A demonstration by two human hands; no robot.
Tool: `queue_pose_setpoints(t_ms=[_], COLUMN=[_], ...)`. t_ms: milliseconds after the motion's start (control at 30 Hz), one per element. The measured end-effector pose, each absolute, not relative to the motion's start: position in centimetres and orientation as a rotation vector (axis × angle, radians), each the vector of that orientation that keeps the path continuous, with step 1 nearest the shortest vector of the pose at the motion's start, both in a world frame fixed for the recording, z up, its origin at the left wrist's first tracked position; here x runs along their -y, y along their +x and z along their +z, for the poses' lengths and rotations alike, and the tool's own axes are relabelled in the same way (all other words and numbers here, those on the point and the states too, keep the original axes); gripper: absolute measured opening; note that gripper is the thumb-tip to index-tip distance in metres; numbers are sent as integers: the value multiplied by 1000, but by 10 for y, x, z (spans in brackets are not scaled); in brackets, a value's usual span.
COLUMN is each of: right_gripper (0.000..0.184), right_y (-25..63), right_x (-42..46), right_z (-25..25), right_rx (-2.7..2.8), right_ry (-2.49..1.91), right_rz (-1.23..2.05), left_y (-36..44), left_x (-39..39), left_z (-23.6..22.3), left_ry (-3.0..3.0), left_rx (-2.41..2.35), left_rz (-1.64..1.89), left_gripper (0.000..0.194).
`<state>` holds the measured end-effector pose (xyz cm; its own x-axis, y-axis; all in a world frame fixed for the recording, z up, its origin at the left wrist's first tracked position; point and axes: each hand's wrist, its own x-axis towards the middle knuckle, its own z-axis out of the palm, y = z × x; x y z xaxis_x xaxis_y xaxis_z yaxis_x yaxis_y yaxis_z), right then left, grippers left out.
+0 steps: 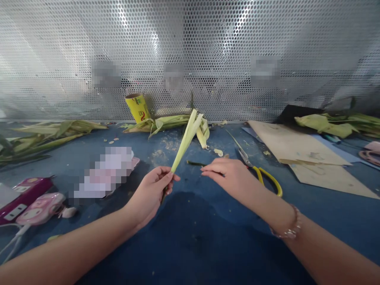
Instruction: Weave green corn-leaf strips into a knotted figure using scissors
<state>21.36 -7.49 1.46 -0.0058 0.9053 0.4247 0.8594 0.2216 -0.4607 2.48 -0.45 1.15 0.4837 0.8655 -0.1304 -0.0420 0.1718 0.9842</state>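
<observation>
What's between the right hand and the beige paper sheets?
Head view: yellow-handled scissors, handles partly hidden by the right hand's wrist, then a small green scrap near the beige paper sheets.

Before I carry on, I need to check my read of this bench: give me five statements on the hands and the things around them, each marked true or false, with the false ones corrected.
1. The left hand holds a pale green husk. True.
2. The scissors have red handles. False: their handles are yellow.
3. A bracelet circles the wrist of the right hand. True.
4. The yellow cylinder stands to the right of the scissors. False: it stands to their left, near the perforated panel.
5. Brown paper sheets lie on the right side of the table. True.
</observation>
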Motion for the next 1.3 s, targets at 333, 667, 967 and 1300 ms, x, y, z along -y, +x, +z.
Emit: queue_pose_setpoints(t_ms=[333, 667, 967, 1300], right_gripper=[29, 22, 24, 25], right_y=[162, 157, 155, 150], right_x=[71, 66, 71, 69], right_z=[-3, -12, -6, -13], right_rx=[1623, 1549, 1550, 1576], right_ry=[-1435, -1401, -1338, -1332], right_rz=[644, 714, 605, 504], left_y=[24, 22, 21, 22], left_x=[15, 15, 15, 12], left_z=[3, 6, 7, 1], left_ry=[1394, 1501, 1763, 1900], left_rx=[-737, -793, -840, -850], left_rz=[693, 691, 799, 790], left_gripper=[24, 5, 15, 20])
